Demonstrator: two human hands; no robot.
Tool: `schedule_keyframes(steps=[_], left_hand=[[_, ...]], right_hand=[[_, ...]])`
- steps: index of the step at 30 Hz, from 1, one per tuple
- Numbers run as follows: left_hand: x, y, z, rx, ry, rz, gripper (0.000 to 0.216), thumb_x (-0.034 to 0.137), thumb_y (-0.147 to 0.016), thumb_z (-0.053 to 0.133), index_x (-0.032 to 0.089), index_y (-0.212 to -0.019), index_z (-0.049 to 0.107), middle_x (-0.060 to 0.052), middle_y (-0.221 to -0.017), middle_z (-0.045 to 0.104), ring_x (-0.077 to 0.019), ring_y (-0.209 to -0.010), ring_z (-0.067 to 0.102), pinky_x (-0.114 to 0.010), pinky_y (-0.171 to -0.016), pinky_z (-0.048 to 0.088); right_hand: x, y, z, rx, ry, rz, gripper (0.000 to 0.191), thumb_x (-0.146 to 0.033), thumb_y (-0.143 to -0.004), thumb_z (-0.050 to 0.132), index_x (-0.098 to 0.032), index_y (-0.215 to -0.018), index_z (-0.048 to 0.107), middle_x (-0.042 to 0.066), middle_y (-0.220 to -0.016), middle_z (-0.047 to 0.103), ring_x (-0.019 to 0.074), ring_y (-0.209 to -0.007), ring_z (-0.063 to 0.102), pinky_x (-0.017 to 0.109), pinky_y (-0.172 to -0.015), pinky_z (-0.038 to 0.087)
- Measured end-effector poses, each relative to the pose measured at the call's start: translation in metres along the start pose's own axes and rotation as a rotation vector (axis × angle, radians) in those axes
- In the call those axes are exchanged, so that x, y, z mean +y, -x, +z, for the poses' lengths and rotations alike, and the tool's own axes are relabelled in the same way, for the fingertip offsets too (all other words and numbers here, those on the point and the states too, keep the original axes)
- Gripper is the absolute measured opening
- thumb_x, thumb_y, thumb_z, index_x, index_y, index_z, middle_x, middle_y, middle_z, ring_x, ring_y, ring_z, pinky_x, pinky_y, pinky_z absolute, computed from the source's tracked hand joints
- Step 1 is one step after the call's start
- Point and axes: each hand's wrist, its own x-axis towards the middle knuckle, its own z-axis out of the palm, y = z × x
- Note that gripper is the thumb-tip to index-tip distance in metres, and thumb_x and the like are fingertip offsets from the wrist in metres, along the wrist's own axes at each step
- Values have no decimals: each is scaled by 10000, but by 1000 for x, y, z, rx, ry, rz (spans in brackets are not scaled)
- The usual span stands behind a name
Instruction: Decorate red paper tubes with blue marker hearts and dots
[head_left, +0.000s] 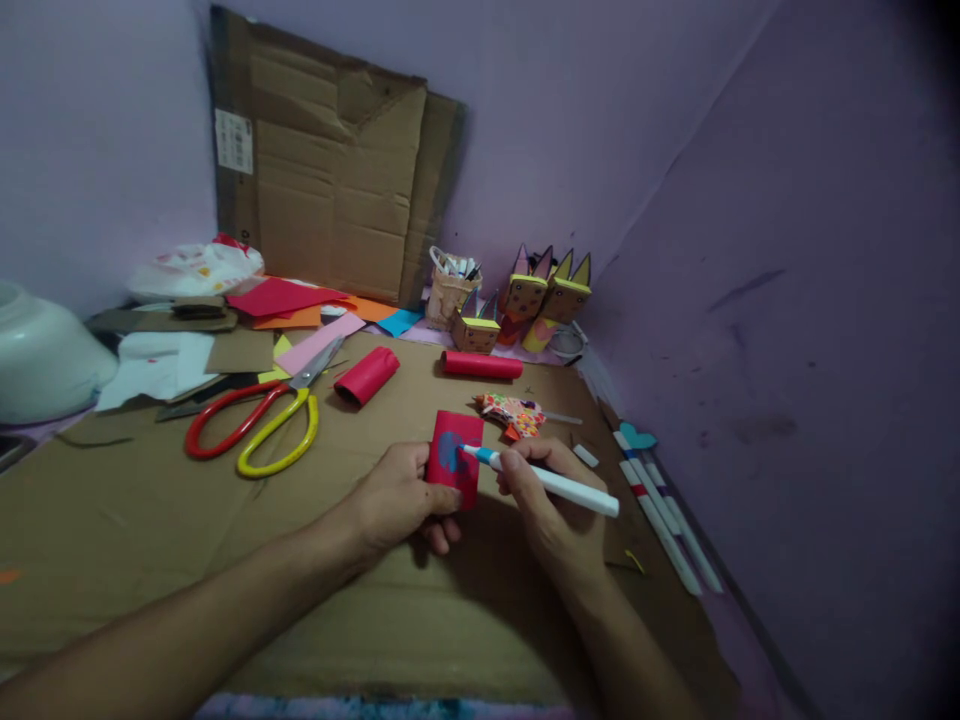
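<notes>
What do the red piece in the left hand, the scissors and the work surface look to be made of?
Red piece: probably paper or thin card, matte, judging by its dull surface.
Scissors: likely metal blades, by their grey sheen; glossy handles, perhaps plastic or coated metal.
Work surface: seemingly cardboard, matte brown with faint creases.

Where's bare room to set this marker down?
Bare cardboard mat lies between the scissors and left forearm, and between both forearms, nearer than the red piece. Crowded: back left, with paper scraps; right edge, with white markers.
</notes>
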Motion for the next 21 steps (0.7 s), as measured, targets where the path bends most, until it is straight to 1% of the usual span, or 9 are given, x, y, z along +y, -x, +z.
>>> schedule_keyframes(steps=[5,11,16,21], left_hand=[[-1,0,1,2,-10,0,134,67,-663,557,126,-782,547,4,-436,592,-107,-359,531,-174,-357,430],[-2,-1,0,-22,-32,7,130,79,-679,555,137,-796,552,8,-445,598,-106,-351,525,-171,-345,415],[0,1,1,3,-42,4,130,58,-677,548,134,-783,544,15,-435,587,-104,-339,515,-173,-333,407],[0,0,1,5,-43,3,147,54,-672,540,126,-800,544,10,-436,590,-109,-354,523,-175,-344,414]], right_hand=[[1,0,2,-3,-9,-24,166,-327,-834,617,-194,-737,634,-36,-528,581,100,-464,511,195,-442,395],[2,1,1,-21,-33,-43,131,-311,-841,619,-207,-765,638,-40,-556,593,96,-482,531,188,-457,417],[1,0,1,-23,-51,-62,107,-296,-834,626,-205,-779,638,-42,-566,603,91,-474,531,184,-455,417],[0,-1,1,1,1,-21,156,-312,-834,612,-195,-732,628,-37,-545,596,98,-476,522,191,-457,408]])
